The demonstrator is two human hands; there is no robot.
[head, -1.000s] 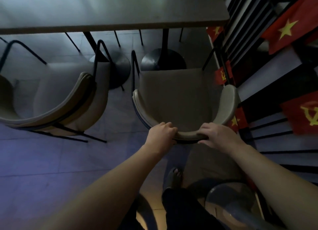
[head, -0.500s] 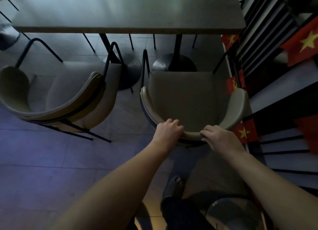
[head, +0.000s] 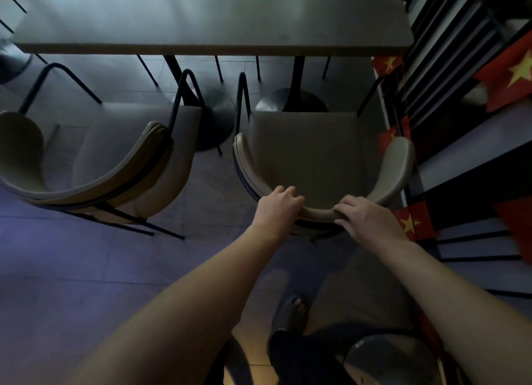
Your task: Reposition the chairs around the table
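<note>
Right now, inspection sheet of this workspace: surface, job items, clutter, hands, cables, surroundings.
Surface: table, top bare in view.
Job's things: right chair faces the table, seat not under it; left chair angled, apart from it.
Clutter: nothing seen.
Grippers: left hand and right hand grip the right chair's backrest top.
Cables: nothing seen.
Surroundings: tiled floor; red flags on slatted wall close beside the right chair; sandalled foot behind it.

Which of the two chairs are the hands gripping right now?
The right chair, next to the flags. The left hand and right hand both clasp its curved backrest; the left chair stands untouched and turned askew.
</note>
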